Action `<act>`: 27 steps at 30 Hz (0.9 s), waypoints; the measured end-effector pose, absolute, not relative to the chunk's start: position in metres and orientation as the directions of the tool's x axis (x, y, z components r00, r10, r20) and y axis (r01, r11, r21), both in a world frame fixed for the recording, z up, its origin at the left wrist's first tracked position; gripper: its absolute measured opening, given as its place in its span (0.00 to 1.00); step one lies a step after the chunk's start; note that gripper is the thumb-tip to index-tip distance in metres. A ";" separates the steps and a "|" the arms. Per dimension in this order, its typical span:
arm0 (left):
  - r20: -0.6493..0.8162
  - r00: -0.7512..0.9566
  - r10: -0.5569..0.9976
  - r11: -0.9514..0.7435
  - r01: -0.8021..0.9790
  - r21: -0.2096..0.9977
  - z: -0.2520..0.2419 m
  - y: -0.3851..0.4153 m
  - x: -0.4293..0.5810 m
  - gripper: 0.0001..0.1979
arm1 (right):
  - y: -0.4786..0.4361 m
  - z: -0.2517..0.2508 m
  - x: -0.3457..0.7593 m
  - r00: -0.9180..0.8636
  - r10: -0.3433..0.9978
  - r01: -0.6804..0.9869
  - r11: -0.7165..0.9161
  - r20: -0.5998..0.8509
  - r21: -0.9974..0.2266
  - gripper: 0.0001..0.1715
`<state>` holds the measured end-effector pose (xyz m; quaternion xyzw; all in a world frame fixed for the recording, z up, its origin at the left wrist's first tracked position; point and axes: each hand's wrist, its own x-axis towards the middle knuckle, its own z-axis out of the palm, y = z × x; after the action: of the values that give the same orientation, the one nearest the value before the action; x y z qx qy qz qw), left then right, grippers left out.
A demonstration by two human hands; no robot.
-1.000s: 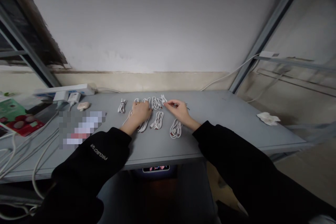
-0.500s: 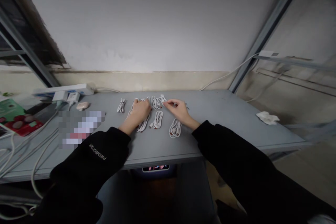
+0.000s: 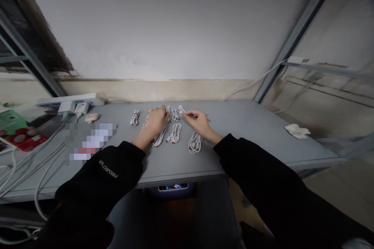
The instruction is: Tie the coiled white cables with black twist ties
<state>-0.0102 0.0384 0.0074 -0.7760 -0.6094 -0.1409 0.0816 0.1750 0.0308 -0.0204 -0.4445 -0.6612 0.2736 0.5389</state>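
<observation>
Several white coiled cables lie on the grey desk in front of me. My left hand (image 3: 157, 120) is over the back-left coils, its fingers curled and closed, and it hides part of them; what they hold is out of sight. The thumb and forefinger of my right hand (image 3: 199, 120) pinch the end of a white cable (image 3: 181, 109) at the back. Beside it, between my hands, rests another coil (image 3: 174, 114). Nearer me are a looped cable (image 3: 175, 133) and a larger coil (image 3: 194, 143) with a reddish end. A tied bundle (image 3: 134, 118) sits at the left.
A power strip (image 3: 73, 100) with white chargers stands at the back left, near a small pinkish case (image 3: 92, 117). A blurred flat item (image 3: 92, 142) lies in front, loose cables and a green-red package (image 3: 22, 130) farther left. Crumpled tissue (image 3: 297, 131) is at the right.
My left hand has shifted slightly right and up toward the back of the desk, its fingertips now beside the middle coils. My right hand has stayed in place.
</observation>
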 end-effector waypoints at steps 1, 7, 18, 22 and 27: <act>0.325 0.219 0.920 -0.248 0.967 0.051 0.008 0.038 -0.010 0.14 | 0.031 -0.020 0.175 -0.024 0.883 0.292 0.455 0.470 -0.841 0.09; 0.444 0.211 0.871 -0.282 0.954 0.101 0.013 0.034 -0.008 0.11 | 0.034 -0.024 0.175 -0.020 0.887 0.265 0.450 0.462 -0.853 0.14; 0.620 0.581 0.527 -0.684 0.723 -0.095 0.009 0.021 0.003 0.14 | 0.045 -0.020 0.182 -0.108 0.949 0.005 0.298 0.296 -0.955 0.40; 0.527 0.741 0.416 -0.810 0.566 -0.157 0.007 0.015 0.010 0.16 | 0.046 -0.022 0.179 -0.112 0.916 0.024 0.389 0.384 -0.921 0.36; 0.590 0.692 0.416 -0.812 0.575 -0.102 0.008 0.014 0.008 0.15 | 0.043 -0.021 0.176 -0.069 0.901 0.042 0.432 0.429 -0.901 0.33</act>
<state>0.0076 0.0136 0.0080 -0.9091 -0.2724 -0.2821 0.1407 0.1764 0.0430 -0.0207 -0.3765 -0.6261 0.3772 0.5692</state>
